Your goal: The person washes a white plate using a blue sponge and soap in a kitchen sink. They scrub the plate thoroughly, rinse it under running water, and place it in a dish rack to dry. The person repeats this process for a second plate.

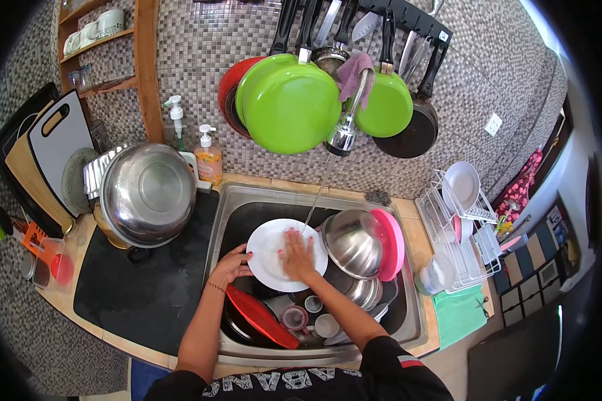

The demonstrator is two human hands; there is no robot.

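Over the steel sink [421,321], my left hand [233,268] grips the left rim of a white plate [264,245]. The fingers of my right hand [298,254] are spread flat on the plate's face. A thin stream of water runs from the chrome faucet [343,134] to the plate's upper right edge. Right of the plate lean a steel bowl [353,243] and a pink basin [394,245]. Below it in the sink lie a red pan or lid [261,318], a glass cup [295,318], a white cup [326,326] and more steel ware.
A large upturned steel bowl [150,193] stands over the black counter mat [140,295] at left, near a soap pump bottle [208,158]. Green pans [291,105] hang on the wall ahead. At right are a white dish rack [461,250] and a green cloth [459,316].
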